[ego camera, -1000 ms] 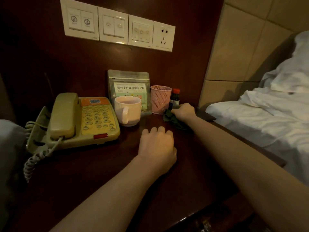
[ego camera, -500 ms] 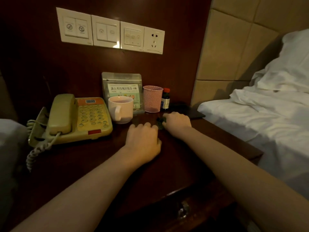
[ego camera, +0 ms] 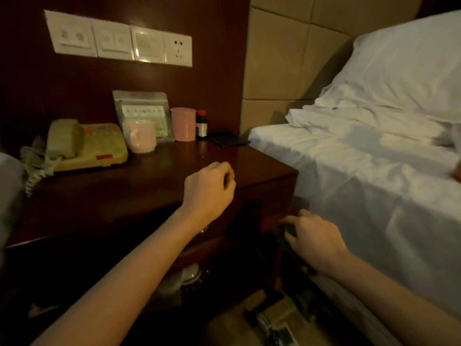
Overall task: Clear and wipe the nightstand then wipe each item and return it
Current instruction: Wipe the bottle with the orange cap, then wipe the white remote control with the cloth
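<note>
The dark wooden nightstand (ego camera: pixel 154 186) carries a yellow telephone (ego camera: pixel 87 146), a pink mug (ego camera: pixel 141 139), a tea pouch (ego camera: pixel 146 113), a pink mesh cup (ego camera: pixel 183 123), a small dark bottle with a red cap (ego camera: pixel 201 124) and a flat black item (ego camera: pixel 228 139), all along its back. My left hand (ego camera: pixel 208 191) hovers over the front right of the top, loosely closed with nothing in it. Below the front right corner, my right hand (ego camera: pixel 313 239) grips a dark green cloth (ego camera: pixel 287 232), mostly hidden by the fingers.
A bed with white sheets (ego camera: pixel 361 158) and a pillow (ego camera: pixel 404 71) stands right against the nightstand. A switch and socket panel (ego camera: pixel 119 39) is on the wall above. Blurred items (ego camera: pixel 277 318) lie on the floor below, and pale objects sit under the nightstand.
My right hand has pulled the cloth off the nightstand top and dropped beside its front right corner. My left hand has lifted off the top. The view has swung right and blurred.
</note>
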Available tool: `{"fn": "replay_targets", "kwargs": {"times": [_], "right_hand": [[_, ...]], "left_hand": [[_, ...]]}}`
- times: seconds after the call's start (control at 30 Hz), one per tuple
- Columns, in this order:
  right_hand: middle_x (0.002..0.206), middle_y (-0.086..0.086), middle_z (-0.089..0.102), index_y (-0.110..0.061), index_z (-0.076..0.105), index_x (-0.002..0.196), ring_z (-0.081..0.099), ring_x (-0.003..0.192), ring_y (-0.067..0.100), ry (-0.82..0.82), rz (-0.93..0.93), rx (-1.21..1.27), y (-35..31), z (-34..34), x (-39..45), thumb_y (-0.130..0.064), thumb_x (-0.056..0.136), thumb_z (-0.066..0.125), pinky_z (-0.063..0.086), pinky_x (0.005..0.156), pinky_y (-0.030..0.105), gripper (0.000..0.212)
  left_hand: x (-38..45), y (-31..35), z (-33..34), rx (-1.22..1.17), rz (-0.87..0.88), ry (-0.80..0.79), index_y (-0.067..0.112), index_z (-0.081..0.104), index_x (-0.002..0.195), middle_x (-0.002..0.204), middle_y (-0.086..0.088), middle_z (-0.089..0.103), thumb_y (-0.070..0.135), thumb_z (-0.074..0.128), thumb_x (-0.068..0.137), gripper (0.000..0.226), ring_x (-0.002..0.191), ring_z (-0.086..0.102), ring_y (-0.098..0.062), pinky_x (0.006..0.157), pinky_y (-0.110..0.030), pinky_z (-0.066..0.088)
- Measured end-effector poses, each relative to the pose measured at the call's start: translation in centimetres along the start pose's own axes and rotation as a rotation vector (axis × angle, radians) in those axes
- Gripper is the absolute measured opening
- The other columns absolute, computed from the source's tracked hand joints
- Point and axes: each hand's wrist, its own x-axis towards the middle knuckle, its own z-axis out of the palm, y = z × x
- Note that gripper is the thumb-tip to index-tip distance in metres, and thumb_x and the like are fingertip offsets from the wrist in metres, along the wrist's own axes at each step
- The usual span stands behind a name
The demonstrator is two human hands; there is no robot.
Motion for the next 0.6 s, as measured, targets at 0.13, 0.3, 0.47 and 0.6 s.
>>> {"fn": "replay_targets", "kwargs": {"times": [0.13,0.3,0.47,0.6], "right_hand": [[0.097,-0.003,0.065,-0.027,0.062,0.116,0.062,0.081,0.013,-0.089,0.217,0.274,5.8,4.7,-6.1,-0.028,0.094,0.051,0.049,0.065,0.027,0.024],[0.082,-0.002,0.063,-0.026,0.062,0.094,0.054,0.065,0.003,-0.153,0.382,0.5,10.2,10.7,-11.5,-0.025,0.096,0.05,0.037,0.048,0.012,0.012],[0.074,0.001,0.064,-0.015,0.064,0.091,0.06,0.064,0.01,-0.213,0.619,0.686,11.8,16.3,-16.6,-0.024,0.094,0.054,0.043,0.051,0.018,0.014],[0.075,0.013,0.07,-0.005,0.066,0.087,0.069,0.066,0.025,-0.263,0.778,0.894,12.6,19.8,-19.8,-0.023,0.092,0.058,0.058,0.064,0.036,0.02]], "left_hand": [[-4.8,5.2,4.0,-0.211,0.017,-0.124,0.024,0.064,0.099,0.1,0.008,0.066,0.026,0.053,0.092,0.013,0.086,0.061,-0.013,0.071,-0.029,0.046],[-12.5,8.3,13.4,-0.322,-0.187,-0.695,0.028,0.062,0.095,0.091,0.007,0.062,0.028,0.052,0.092,0.01,0.076,0.059,-0.012,0.066,-0.027,0.047],[-21.4,9.1,21.5,-0.339,-0.57,-1.069,0.014,0.054,0.123,0.114,-0.009,0.061,0.029,0.048,0.096,0.031,0.083,0.064,-0.019,0.068,-0.034,0.057],[-27.3,10.3,26.5,-0.311,-0.836,-1.171,0.015,0.046,0.131,0.116,-0.006,0.06,0.057,0.053,0.087,0.062,0.082,0.06,-0.017,0.06,-0.03,0.052]]}}
